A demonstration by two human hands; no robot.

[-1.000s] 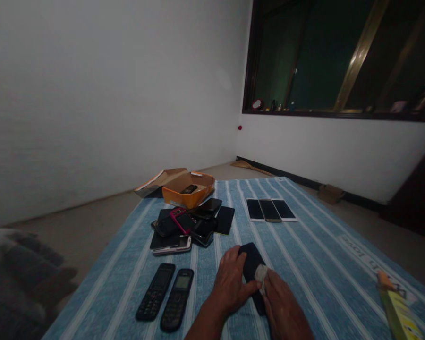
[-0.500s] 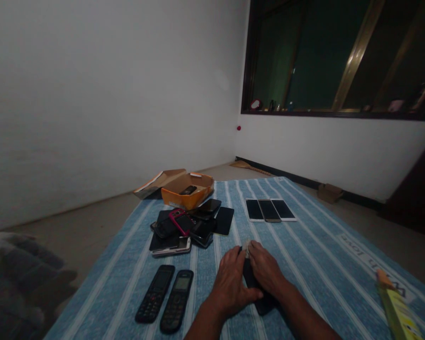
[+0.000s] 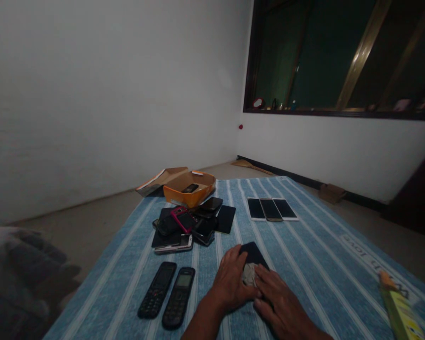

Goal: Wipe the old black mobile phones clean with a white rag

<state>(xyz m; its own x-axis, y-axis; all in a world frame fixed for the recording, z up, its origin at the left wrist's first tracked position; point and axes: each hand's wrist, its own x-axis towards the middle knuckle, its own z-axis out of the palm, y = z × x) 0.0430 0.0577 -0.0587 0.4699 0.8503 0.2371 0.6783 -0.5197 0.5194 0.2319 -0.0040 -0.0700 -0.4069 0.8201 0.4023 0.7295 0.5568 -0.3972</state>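
Note:
A dark smartphone lies on the striped cloth in front of me, its lower part hidden by my hands. My left hand grips it along the left edge, thumb reaching across the lower end. Under the fingers of my right hand a crumpled pale grey wiping cloth is pressed against the phone. To the left, side by side, lie a black keypad phone and a second keypad phone with a greenish-grey screen.
A pile of phones lies beyond, before an open orange box holding a phone. Three smartphones lie in a row at the back right. A yellow packet sits at the right edge of the blue striped cloth.
My right hand and the wiping cloth have slid down the phone towards me, uncovering its far end. My left hand still keeps its place at the left edge.

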